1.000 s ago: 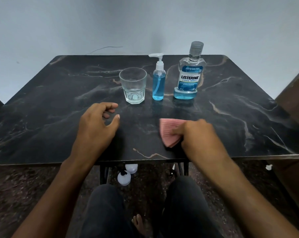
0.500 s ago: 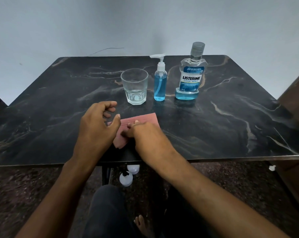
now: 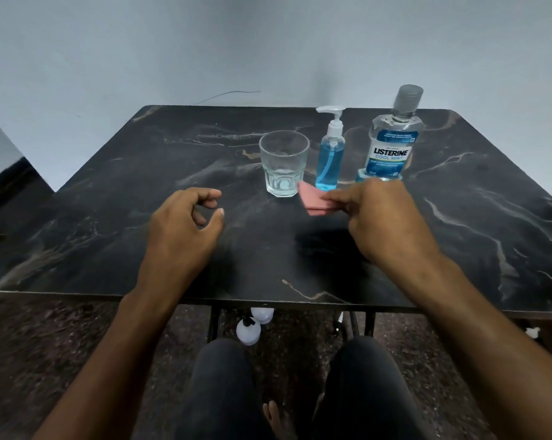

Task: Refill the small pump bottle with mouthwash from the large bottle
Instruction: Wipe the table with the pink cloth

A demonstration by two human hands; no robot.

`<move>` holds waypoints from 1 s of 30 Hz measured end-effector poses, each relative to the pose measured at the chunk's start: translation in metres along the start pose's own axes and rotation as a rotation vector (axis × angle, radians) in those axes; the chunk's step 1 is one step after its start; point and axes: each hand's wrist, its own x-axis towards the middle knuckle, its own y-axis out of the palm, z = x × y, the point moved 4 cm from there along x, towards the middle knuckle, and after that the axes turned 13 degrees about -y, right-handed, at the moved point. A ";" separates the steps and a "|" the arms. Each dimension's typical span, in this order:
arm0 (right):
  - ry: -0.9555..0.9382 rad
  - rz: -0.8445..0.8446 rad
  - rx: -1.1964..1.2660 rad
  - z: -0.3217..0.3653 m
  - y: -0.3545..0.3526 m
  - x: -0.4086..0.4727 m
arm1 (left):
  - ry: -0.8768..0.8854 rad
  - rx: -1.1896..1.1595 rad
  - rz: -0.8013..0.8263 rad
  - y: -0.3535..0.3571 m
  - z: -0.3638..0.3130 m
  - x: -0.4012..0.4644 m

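The small pump bottle [image 3: 329, 157], nearly full of blue liquid with a white pump, stands mid-table. To its right is the large Listerine bottle [image 3: 392, 144], capped in grey, with only a little blue liquid at its base. My right hand [image 3: 382, 217] presses a folded pink cloth [image 3: 314, 201] against the table just in front of the pump bottle. My left hand [image 3: 185, 230] rests on the table to the left, fingers loosely curled, holding nothing.
An empty clear glass [image 3: 284, 163] stands left of the pump bottle, touching the cloth's corner. The dark marble table [image 3: 109, 201] ends near my knees. Two white bottles [image 3: 252, 325] lie on the floor beneath it. A wall is close behind.
My right hand has slid the pink cloth from beside my left hand forward and to the right, up to the bottles' bases. My left hand has stayed put.
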 end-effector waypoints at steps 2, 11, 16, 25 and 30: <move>-0.098 -0.009 0.065 0.021 0.007 0.013 | -0.016 -0.005 -0.017 -0.005 0.003 0.003; -0.483 0.207 0.041 0.100 0.088 0.064 | -0.037 0.032 -0.077 -0.031 0.016 0.022; -0.492 0.192 -0.170 0.109 0.118 0.093 | -0.010 0.013 -0.082 -0.032 0.021 0.028; -0.382 0.278 -0.148 0.104 0.148 0.104 | -0.030 0.047 -0.060 -0.016 0.027 0.044; -0.334 0.394 -0.094 0.096 0.153 0.104 | -0.034 0.088 -0.026 -0.008 0.032 0.051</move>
